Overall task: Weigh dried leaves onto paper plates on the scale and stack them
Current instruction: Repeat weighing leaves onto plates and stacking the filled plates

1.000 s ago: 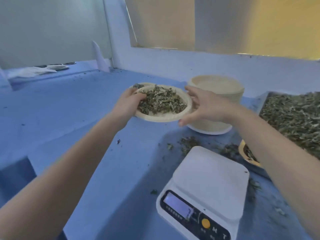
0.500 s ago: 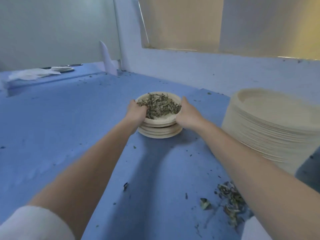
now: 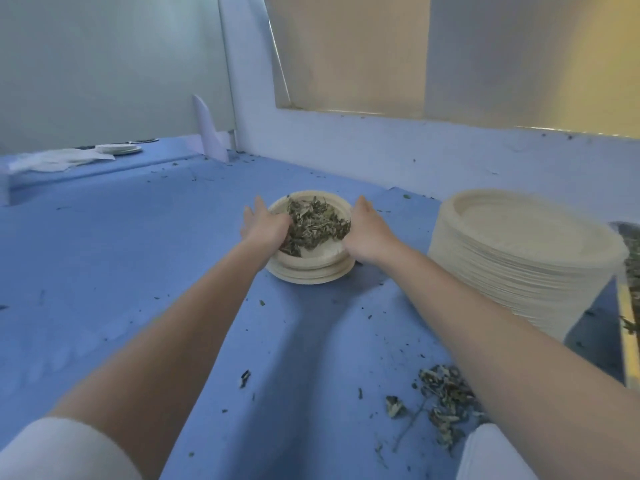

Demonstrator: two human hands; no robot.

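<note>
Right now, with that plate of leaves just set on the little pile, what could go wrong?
The dried leaves are heaped toward the left hand, so some could spill over the rim as that hand pulls away. The top plate looks slightly off-centre on the small stack, so a nudge from the right hand might slide it.

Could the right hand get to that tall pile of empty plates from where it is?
Probably yes. The right hand rests at the filled plate, and the tall pile stands just to its right on the table with nothing between them.
</note>
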